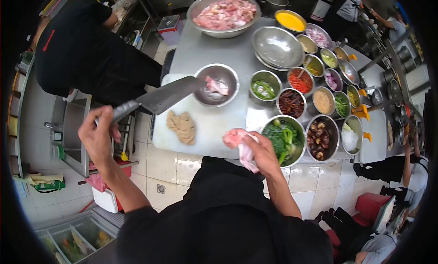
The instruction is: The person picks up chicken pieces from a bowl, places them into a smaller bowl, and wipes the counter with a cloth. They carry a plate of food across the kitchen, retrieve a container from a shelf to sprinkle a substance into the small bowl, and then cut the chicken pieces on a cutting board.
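Observation:
My left hand point(99, 129) is closed round the handle of a cleaver point(171, 95). Its broad blade points right, its tip near the rim of a small metal bowl point(199, 99). Inside that bowl lies a piece of raw meat point(216, 87). My right hand point(263, 153) grips another pale pink piece of raw meat point(235, 138) above the front right corner of the white cutting board point(214, 131). A folded brown cloth point(181, 128) rests on the board, between my two hands.
A large bowl of raw meat point(223, 15) stands at the back. Several metal containers, among them one with leafy greens point(284, 140) and one with mushrooms point(322, 138), crowd the right side, with a strainer point(278, 45) behind. A person in black point(86, 49) stands at left beside a sink point(75, 131).

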Tool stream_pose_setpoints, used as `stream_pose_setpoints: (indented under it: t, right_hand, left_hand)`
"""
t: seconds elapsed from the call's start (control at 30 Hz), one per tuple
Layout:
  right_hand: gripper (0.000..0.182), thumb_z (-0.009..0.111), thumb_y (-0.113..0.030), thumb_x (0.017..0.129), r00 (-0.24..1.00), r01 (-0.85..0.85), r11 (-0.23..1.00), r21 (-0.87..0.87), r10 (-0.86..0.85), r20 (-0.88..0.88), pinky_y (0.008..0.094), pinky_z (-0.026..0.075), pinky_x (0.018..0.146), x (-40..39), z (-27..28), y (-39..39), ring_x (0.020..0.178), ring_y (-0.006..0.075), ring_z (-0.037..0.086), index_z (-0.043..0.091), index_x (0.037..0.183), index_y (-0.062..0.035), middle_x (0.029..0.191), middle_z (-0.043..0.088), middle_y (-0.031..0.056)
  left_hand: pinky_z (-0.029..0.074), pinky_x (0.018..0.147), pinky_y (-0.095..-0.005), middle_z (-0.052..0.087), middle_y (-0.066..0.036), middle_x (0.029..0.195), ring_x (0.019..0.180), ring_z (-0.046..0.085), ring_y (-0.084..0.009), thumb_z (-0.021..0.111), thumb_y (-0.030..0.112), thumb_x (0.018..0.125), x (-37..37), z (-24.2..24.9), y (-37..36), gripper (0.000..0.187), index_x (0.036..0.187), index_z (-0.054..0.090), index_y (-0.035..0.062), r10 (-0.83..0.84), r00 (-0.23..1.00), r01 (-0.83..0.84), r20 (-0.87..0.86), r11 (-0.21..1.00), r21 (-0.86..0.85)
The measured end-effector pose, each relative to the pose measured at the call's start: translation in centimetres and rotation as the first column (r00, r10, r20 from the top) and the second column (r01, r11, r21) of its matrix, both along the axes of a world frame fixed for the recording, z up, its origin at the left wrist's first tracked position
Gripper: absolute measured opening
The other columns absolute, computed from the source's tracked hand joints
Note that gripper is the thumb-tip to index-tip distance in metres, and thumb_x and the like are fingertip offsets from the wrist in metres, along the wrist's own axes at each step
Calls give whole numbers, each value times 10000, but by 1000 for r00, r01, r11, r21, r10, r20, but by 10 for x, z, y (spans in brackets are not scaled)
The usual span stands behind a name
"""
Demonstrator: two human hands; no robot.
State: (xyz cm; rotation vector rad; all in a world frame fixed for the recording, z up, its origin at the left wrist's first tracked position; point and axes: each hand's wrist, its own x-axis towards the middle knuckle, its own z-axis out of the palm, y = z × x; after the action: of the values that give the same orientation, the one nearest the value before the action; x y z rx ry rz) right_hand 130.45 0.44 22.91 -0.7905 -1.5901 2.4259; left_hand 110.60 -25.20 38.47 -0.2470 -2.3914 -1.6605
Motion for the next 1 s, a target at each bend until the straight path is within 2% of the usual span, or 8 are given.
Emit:
stream_pose_setpoints:
  t: [0.2, 0.27, 0.37, 0.47, 0.6, 0.7, 0.9, 1.0]
  right_hand:
    - [242, 537, -213, 918, 952, -203, 976, 72, 179, 250, 281, 448, 603, -88, -103, -41, 638, 140, 555, 606, 997, 6, 753, 608, 58]
    - [302, 534, -251, 893, 931, -287, 728, 623, 59, 361, 405, 484, 671, -90, -120, -43, 726, 320, 629, 592, 1006, 23, 753, 636, 140]
    - [345, 553, -274, 863, 863, -421, 599, 681, 32, 505, 446, 473, 724, -81, -109, -39, 773, 388, 620, 586, 1027, 28, 793, 644, 184]
    - [364, 566, -278, 853, 946, -168, 335, 927, -211, 248, 444, 470, 759, -85, -97, -28, 799, 370, 628, 583, 1052, 26, 805, 650, 183]
    - [381, 539, -221, 850, 904, 169, 863, 477, -328, 273, 363, 508, 575, -137, -90, 4, 622, 254, 643, 540, 1132, 35, 750, 640, 161]
    - [375, 500, -265, 906, 937, 83, 872, 482, -233, 260, 301, 464, 461, -168, -93, 5, 531, 168, 608, 535, 1096, 56, 754, 629, 151]
    - [347, 544, -207, 853, 963, -184, 779, 600, 20, 269, 427, 501, 748, -176, -103, -2, 829, 320, 638, 539, 1090, 46, 893, 631, 222]
    - [393, 633, -225, 773, 961, -221, 366, 904, -74, 265, 460, 461, 809, -93, -91, -22, 969, 355, 551, 555, 1080, 7, 983, 576, 186]
  left_hand:
    - [433, 380, -231, 564, -68, 592, 451, 539, -109, 661, 157, 854, -18, -133, -79, 189, 895, 599, -17, 110, 986, -127, 129, 983, 131]
    - [447, 385, -241, 570, -78, 602, 457, 547, -115, 651, 143, 859, -15, -165, -94, 181, 908, 586, -19, 92, 985, -116, 148, 979, 165]
    - [463, 376, -276, 583, -126, 615, 442, 562, -159, 632, 121, 854, -6, -178, -102, 219, 976, 544, -37, 37, 929, -107, 369, 980, 169]
    - [452, 352, -307, 572, -161, 584, 405, 556, -215, 622, 82, 809, -9, -174, -82, 295, 1044, 506, -55, -270, 535, 140, 801, 963, 232]
    - [435, 348, -299, 570, -138, 573, 404, 551, -206, 611, 33, 782, -16, -197, -54, 235, 987, 525, -41, -400, 179, 261, 899, 900, 348]
    - [434, 368, -288, 575, -117, 580, 416, 544, -180, 620, 11, 771, 4, -227, -60, 149, 890, 535, -21, -387, 494, 222, 779, 922, 317]
    - [391, 386, -246, 516, -36, 532, 408, 475, -105, 642, 109, 852, 68, -182, -59, 162, 786, 527, 17, -237, 762, 185, 602, 971, 149]
    - [329, 352, -232, 446, -3, 478, 366, 406, -72, 544, 354, 927, 84, -148, -23, 368, 757, 518, 29, -237, 713, 283, 660, 958, 38]
